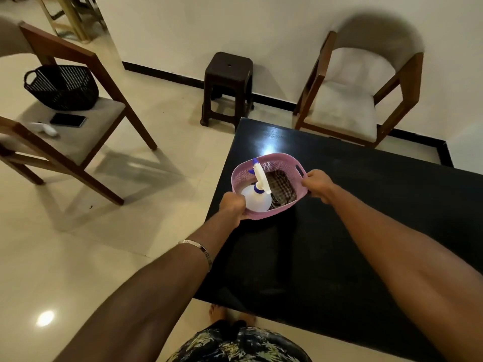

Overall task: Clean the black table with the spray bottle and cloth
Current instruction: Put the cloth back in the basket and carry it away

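the person grips a pink perforated basket [269, 189] by its rim with both hands: the left hand [232, 207] is closed on the near-left edge, the right hand [317, 186] closed on the right edge beside the handle slot. the hands are apart, one on each side. the basket is over the black table [366, 231], near its left edge and toward the far-left corner; whether its base touches the top or hangs just above cannot be told.

inside, the white spray bottle [256, 198] with a blue collar lies tilted, nozzle toward the far rim, and the checked cloth [281, 188] is folded beside it on the right, touching it.

the risks look modest. the bottle is loose, so tipping the basket could roll it against the wall or let it leak onto the cloth. set down too near the left edge, the basket could slide off onto the tiled floor [104, 244]. left where it is, it would cover a patch needing wiping.
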Demonstrator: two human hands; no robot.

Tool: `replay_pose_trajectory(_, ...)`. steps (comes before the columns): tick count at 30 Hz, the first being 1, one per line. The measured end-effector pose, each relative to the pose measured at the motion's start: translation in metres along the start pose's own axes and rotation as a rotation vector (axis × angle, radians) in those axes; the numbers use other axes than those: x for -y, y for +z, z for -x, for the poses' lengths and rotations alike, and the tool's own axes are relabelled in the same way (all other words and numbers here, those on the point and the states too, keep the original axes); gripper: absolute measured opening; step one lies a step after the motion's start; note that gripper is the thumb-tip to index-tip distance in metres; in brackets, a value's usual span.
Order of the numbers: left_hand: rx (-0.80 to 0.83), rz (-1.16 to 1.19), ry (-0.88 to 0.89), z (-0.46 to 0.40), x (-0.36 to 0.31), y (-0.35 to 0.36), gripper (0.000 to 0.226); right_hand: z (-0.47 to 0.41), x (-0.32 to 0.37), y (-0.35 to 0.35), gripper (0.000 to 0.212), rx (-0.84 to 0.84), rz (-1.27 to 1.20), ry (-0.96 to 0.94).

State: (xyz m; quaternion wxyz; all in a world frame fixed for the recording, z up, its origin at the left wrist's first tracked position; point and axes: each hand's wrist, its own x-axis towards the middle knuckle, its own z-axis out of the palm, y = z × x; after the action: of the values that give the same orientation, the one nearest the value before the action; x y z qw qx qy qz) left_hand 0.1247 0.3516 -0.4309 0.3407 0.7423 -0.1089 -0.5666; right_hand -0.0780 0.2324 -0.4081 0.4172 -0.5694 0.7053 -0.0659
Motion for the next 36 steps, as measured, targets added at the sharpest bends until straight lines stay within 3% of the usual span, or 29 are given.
replay_pose_trajectory(4,-0.032,-0.133,0.051,-0.009,-0.005,-0.005,0.032,0.009,-0.008,-0.010,0.021,0.061,-0.006,0.054)
replay_pose_trajectory(11,-0.104,-0.435,0.203,-0.052,-0.003,-0.012,0.035,0.020,-0.021,-0.010,0.011,0.086,0.021,0.069)
replay_pose_trajectory(23,-0.075,-0.398,0.271,-0.006,-0.032,-0.051,0.030,0.032,0.006,-0.005,0.013,0.125,0.029,-0.088)
replay_pose_trajectory(36,-0.059,-0.405,0.328,-0.050,-0.065,-0.199,0.010,0.050,0.112,0.088,0.018,0.143,-0.015,-0.156)
